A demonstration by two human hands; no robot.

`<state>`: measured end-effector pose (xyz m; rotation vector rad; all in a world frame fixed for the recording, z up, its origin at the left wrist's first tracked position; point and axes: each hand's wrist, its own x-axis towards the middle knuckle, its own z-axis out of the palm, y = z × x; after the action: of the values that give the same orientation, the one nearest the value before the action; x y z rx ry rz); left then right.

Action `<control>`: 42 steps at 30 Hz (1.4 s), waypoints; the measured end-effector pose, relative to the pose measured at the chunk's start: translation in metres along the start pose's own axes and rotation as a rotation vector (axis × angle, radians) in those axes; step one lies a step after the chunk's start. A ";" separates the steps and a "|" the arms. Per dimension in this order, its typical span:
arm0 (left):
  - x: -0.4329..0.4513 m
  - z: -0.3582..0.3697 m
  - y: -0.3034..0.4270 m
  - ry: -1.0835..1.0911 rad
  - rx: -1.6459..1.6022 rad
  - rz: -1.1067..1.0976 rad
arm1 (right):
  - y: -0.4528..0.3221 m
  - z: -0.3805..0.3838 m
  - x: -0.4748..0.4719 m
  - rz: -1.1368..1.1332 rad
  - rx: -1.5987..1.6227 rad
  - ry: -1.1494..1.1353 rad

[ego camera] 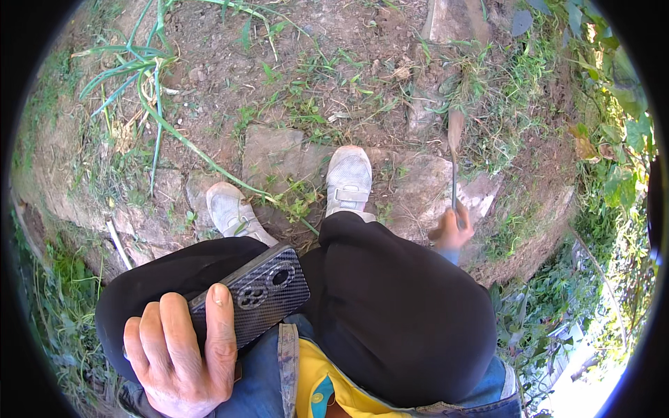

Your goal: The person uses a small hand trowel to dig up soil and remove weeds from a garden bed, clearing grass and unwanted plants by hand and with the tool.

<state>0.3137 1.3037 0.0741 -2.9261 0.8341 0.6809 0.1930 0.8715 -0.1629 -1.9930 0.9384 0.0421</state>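
My left hand [180,347] is closed around a smartphone [272,300] in a dark carbon-weave case, held above my lap with its camera side facing up. Out past my right knee, my right hand [452,230] grips a thin-shafted hand tool with a flat metal blade [456,130], perhaps a small trowel or weeder. The hand is slightly blurred, and the knee hides the forearm. The blade points away from me, its far end against a tuft of grass and weeds [468,86], so its tip cannot be seen clearly.
Flat stones [274,151] lie in the soil around my white shoes [349,177]. An onion-like plant [157,62] grows at the far left, one long leaf [193,149] reaching toward my feet. Dense leafy plants [622,136] line the right side. A pale stick [119,244] lies at left.
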 end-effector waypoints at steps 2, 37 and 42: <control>-0.010 -0.006 0.005 -0.002 0.012 -0.044 | 0.007 -0.030 -0.014 -0.304 -0.290 -0.064; -0.019 -0.011 0.025 0.038 0.053 -0.058 | -0.056 0.098 0.076 -0.693 -0.369 -0.744; 0.005 -0.007 0.033 0.172 -0.021 -0.001 | -0.028 0.114 0.055 -0.479 -0.083 -0.671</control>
<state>0.3038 1.2718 0.0814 -3.0369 0.8433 0.4455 0.2858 0.9324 -0.2304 -2.0229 0.0282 0.4545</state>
